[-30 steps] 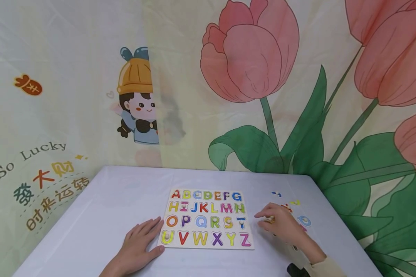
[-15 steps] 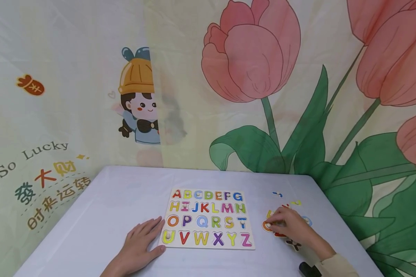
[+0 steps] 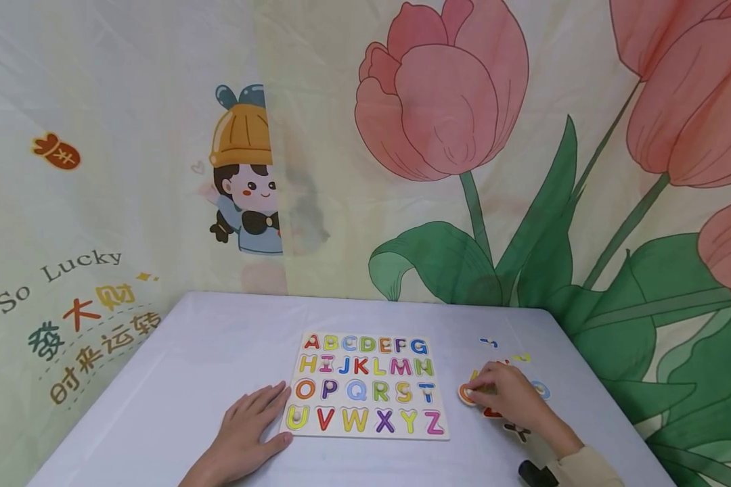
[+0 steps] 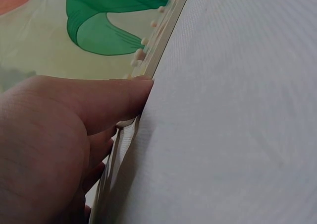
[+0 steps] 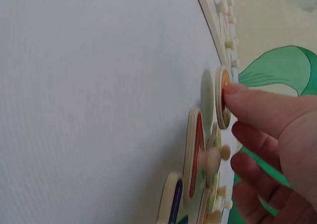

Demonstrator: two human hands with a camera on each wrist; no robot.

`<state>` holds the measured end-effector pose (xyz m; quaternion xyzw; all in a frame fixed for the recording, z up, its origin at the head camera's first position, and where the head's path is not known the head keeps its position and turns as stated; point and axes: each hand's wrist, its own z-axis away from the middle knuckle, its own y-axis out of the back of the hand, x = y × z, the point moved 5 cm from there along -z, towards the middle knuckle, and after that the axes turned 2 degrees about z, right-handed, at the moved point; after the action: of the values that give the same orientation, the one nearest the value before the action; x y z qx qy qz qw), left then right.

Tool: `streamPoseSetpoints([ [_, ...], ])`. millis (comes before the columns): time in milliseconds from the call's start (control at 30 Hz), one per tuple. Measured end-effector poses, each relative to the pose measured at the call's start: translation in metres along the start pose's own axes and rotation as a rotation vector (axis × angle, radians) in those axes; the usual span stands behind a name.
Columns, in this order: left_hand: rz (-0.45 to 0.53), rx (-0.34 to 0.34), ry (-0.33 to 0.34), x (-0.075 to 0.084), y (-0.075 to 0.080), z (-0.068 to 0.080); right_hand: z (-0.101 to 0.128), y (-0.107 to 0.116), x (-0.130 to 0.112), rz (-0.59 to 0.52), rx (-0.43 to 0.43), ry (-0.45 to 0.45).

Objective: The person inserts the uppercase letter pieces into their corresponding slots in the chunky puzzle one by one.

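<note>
The alphabet puzzle board lies flat on the table, with coloured letters in rows and knobs on some of them. My left hand rests at its left side, fingers fairly straight, thumb against the front edge. To the right of the board, my right hand pinches an orange letter O piece between thumb and fingers. In the right wrist view this O piece stands just off the cloth, its shadow apart from it. A red letter piece with a knob lies close below that hand.
Loose letter pieces are scattered around my right hand: a blue one at the back, a yellow-green one, a light blue one and a dark one. A black object is at the right sleeve. A printed curtain hangs behind the table.
My right hand has moved from beside the board right to the loose pieces and taken hold of the orange O, which has since shifted slightly left. My left hand has stayed put.
</note>
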<state>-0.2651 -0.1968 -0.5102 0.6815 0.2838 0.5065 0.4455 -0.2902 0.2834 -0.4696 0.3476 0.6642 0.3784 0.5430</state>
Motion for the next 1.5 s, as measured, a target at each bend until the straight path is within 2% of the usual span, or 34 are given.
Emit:
streamPoseSetpoints([
  [167, -0.003, -0.002, 0.0, -0.001, -0.001, 0.0, 0.002, -0.003, -0.008, 0.004, 0.077, -0.074],
  [333, -0.013, -0.009, 0.009, -0.002, -0.002, -0.002, 0.006, -0.01, -0.012, -0.016, 0.091, -0.149],
  [600, -0.009, -0.016, 0.015, -0.001, -0.001, -0.002, 0.007, -0.017, -0.012, 0.005, 0.096, -0.164],
  [767, -0.005, -0.019, 0.019, -0.001, -0.001, -0.002, 0.005, -0.018, -0.009, -0.019, 0.07, -0.138],
  [900, -0.003, -0.026, 0.028, -0.001, -0.001, -0.002, 0.004, -0.016, -0.006, -0.058, 0.014, -0.102],
  [1033, -0.006, -0.023, 0.026, -0.002, -0.002, -0.002, 0.003, -0.011, -0.004, -0.07, -0.034, -0.029],
  [1200, -0.007, -0.006, 0.011, -0.002, -0.002, -0.001, 0.001, -0.007, -0.003, -0.069, -0.055, 0.069],
  [1500, 0.003, -0.001, 0.007, -0.003, -0.004, -0.002, -0.001, -0.012, 0.002, -0.093, -0.06, 0.058],
])
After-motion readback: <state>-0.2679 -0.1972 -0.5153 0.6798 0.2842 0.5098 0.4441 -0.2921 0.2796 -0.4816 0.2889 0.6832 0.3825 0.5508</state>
